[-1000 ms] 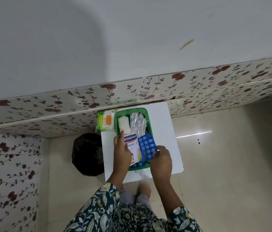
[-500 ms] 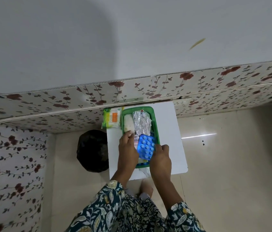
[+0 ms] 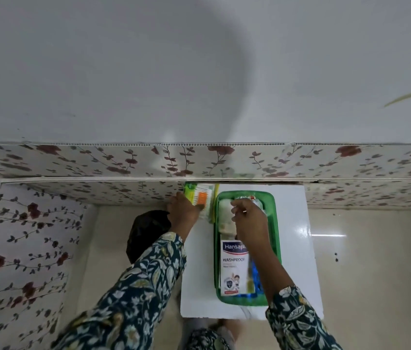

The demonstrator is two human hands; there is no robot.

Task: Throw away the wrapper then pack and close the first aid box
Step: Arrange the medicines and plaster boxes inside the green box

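Standing over a small white desk (image 3: 293,248) set against the floral-papered wall (image 3: 123,162), the person reaches forward with both arms in dark floral sleeves (image 3: 136,294). The green first aid box (image 3: 274,223) lies open in the centre of the frame, running lengthwise on the desk toward the wall, no lid on it. Inside, at the near end, a white Hansaplast Washproof plaster packet (image 3: 233,266) lies flat, and a blue blister pack (image 3: 256,276) shows beside it on the right, partly hidden under the forearm. At the far end a white bandage roll (image 3: 226,214) sits against the left wall of the box.

The right hand (image 3: 248,218) hovers over the far end of the box with fingers curled together near a crinkled silvery packet (image 3: 255,200); whether they actually pinch it cannot be told, as the view is blurred there. The left hand (image 3: 183,210) is at the upper left corner of the desk, its fingers closed on the near edge of a green, white and orange packet (image 3: 199,195) that lies outside the box, just beside its left rim and up against the wall.

A dark rounded bin bag (image 3: 146,231) sits on the cream tiled floor (image 3: 376,274) left of the desk, partly covered by the left sleeve.
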